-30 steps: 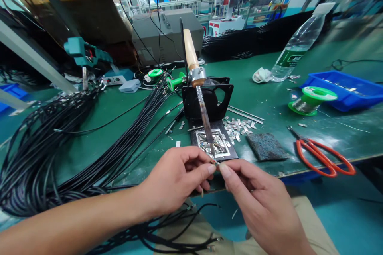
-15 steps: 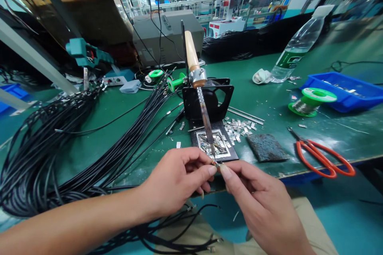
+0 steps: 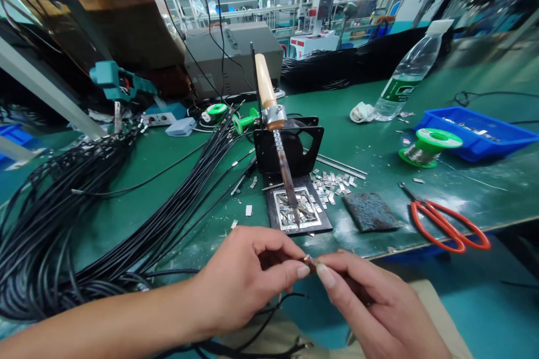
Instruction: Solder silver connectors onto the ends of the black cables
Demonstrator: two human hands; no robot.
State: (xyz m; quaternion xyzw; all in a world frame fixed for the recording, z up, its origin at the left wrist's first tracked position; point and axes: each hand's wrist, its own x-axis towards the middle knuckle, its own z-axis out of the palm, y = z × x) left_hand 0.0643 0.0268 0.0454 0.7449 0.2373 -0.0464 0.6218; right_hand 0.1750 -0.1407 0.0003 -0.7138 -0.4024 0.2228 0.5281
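Observation:
Between the thumbs and fingers of both hands is a small wire end (image 3: pixel 310 262) with red and green bits; its exact form is too small to make out. My left hand (image 3: pixel 256 275) pinches it from the left, and my right hand (image 3: pixel 366 291) grips it from the right with thumb and forefinger. Just beyond the fingertips, a wooden-handled soldering iron (image 3: pixel 283 160) is clamped in a stand, tip pointing down. Its tip hangs over a square tray (image 3: pixel 275 202) of metal scraps, apart from the wire end. Black cables (image 3: pixel 269 320) lie below my hands.
Bundled black cables (image 3: pixel 177 202) cover the left side. Small metal plates (image 3: pixel 332 185) lie scattered behind a grey pad (image 3: pixel 370 212). Red-handled scissors (image 3: pixel 448 224), a solder spool (image 3: pixel 429 147), a blue bin (image 3: pixel 480 134) and a tilted-looking water bottle (image 3: pixel 408 78) stand right. A black fan frame (image 3: pixel 286 148) is behind the iron.
Both hands have drawn down toward me with the wire end, away from the iron's tip, where they were half a second ago. The view has shifted slightly.

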